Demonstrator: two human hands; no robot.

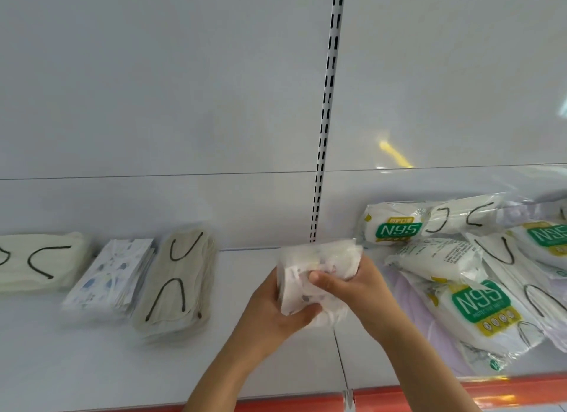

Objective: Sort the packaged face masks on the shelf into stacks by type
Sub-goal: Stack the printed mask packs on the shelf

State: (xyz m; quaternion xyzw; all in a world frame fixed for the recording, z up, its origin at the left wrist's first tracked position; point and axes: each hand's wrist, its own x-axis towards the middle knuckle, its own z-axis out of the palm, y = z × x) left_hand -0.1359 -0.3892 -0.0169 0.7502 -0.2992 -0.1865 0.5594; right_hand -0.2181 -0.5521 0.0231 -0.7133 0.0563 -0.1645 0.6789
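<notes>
Nearest: orange shelf edge (429, 393), both forearms reaching in over it. Left hand (270, 313) cups the printed mask packs (310, 276) from beneath, its fingers curled round the lower edge; right hand (346, 282) grips the same bundle from the right, thumb pressed on the front face. Bundle is held clear of the shelf (92, 365), roughly centre, betw. sorted stacks and unsorted heap.

Judgement: step in hand is squaring the bundle before stacking. Tap edges flush, keep both grips firm — film wrappers look slippery.

Further back, left: printed stack (110, 276), the matching type by pattern, sits betw. beige stack (178, 282) and cream stack (36, 261). Set bundle squarely on it w/o nudging neighbours.

Right: mixed heap (478, 276), N95 packs incl., not yet sorted.
</notes>
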